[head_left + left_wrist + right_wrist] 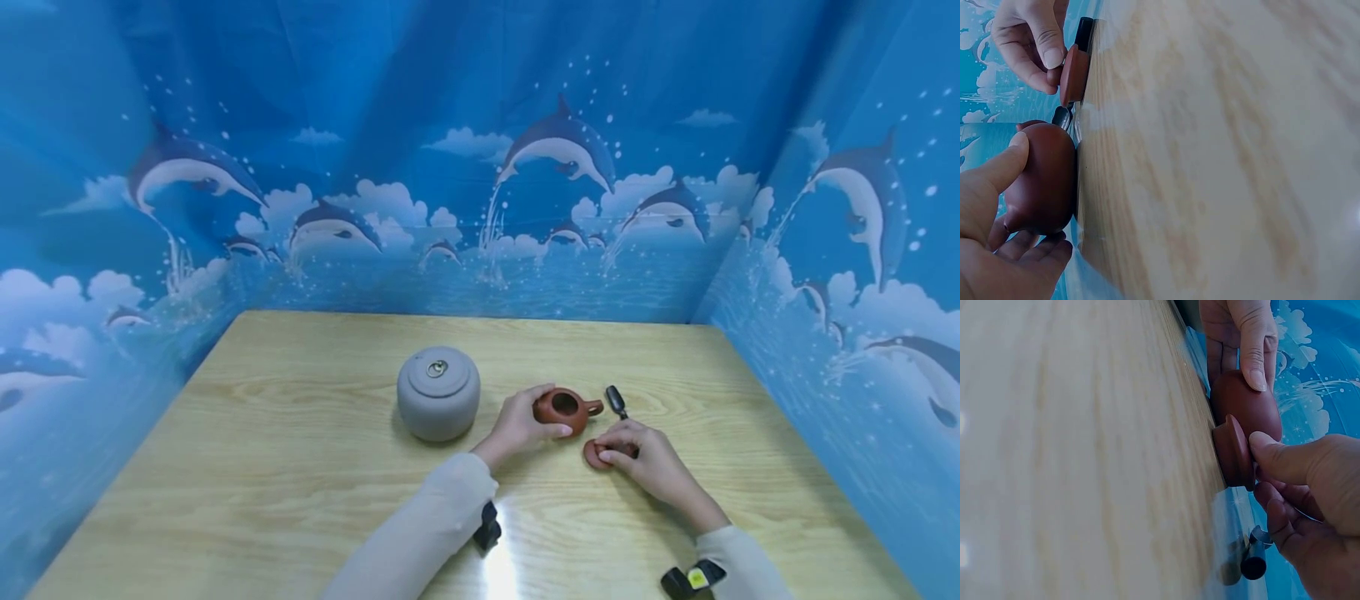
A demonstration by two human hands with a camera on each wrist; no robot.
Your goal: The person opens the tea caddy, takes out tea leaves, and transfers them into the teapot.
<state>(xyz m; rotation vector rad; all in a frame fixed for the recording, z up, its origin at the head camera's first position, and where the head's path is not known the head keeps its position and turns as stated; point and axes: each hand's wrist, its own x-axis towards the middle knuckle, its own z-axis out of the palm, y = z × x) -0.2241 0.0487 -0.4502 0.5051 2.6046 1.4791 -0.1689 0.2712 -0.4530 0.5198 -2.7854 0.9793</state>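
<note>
A reddish-brown clay teapot point(573, 419) stands uncovered on the table, its round mouth facing up and its handle to the right. My left hand point(522, 425) grips its body from the left, thumb on the near side and fingers around the far side. Just right of the pot, my right hand point(651, 462) pinches the matching teapot lid point(1233, 453) between thumb and fingers, right at the tabletop. Behind that hand lies a dark tea scoop point(616, 402), partly hidden by the fingers; its black handle end point(1254, 562) shows in the right wrist view.
A grey lidded jar point(438, 396) with a metal ring on top stands left of the teapot. The wood-grain table point(300, 467) is bordered at the back and sides by a blue dolphin-print curtain point(420, 250).
</note>
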